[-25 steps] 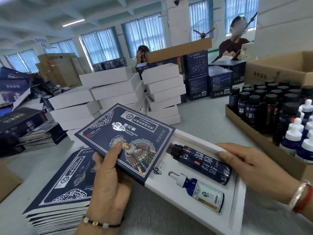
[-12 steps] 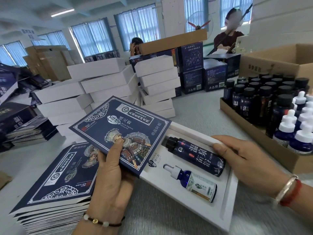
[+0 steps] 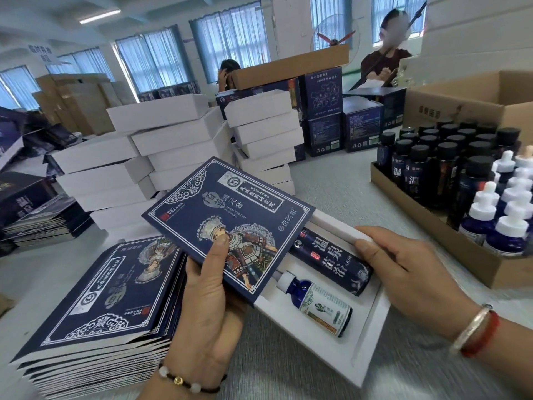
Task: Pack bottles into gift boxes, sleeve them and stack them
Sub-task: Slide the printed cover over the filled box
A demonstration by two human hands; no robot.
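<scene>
Head view: the left hand (image 3: 207, 295) pinches the blue sleeve (image 3: 227, 223) at centre frame, half over the white tray (image 3: 360, 342), whose lower-right end the right hand (image 3: 403, 272) grips, pushing along its long axis.

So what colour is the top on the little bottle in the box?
White: the dropper cap on the small blue bottle, clearest in the head view.

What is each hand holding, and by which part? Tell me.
The left hand grips the blue sleeve at its near edge, thumb on top. The right hand holds the white box by its far right edge.
</scene>
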